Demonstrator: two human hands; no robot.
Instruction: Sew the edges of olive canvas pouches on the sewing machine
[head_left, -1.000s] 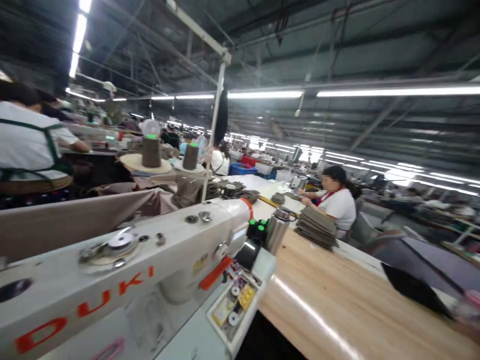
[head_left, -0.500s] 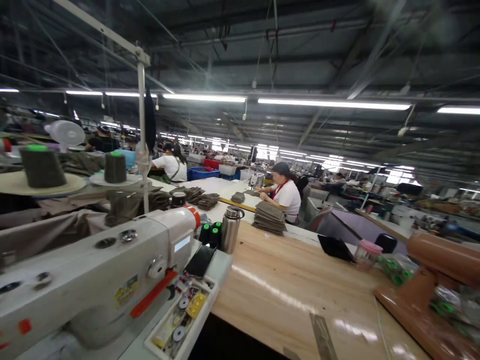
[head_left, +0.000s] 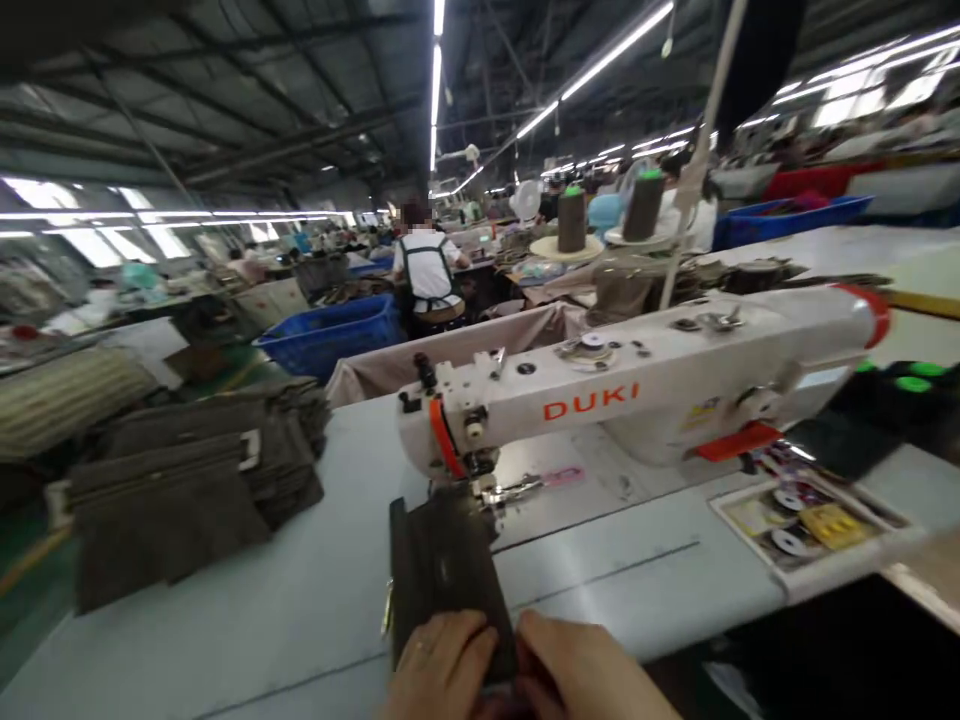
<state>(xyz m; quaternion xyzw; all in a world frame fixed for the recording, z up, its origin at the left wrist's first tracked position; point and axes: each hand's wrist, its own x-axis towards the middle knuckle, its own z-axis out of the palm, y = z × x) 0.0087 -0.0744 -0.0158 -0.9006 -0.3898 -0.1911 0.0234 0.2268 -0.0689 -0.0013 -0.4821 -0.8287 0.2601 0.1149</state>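
A dark fabric strip lies on the pale sewing table, its far end under the needle of the white DUKI sewing machine. My left hand presses on the strip's near end with its fingers curled over it. My right hand rests beside it at the strip's right edge, fingers bent onto the fabric. Both hands sit at the bottom edge of the view and are partly cut off.
A pile of dark fabric pieces lies on the table's left. A tray of bobbins sits right of the machine, thread cones behind it. A blue bin and a person in a white shirt are beyond.
The view has swung from the right side of the hall back left and down to the machine's needle. My two hands and the dark strip have come into view.
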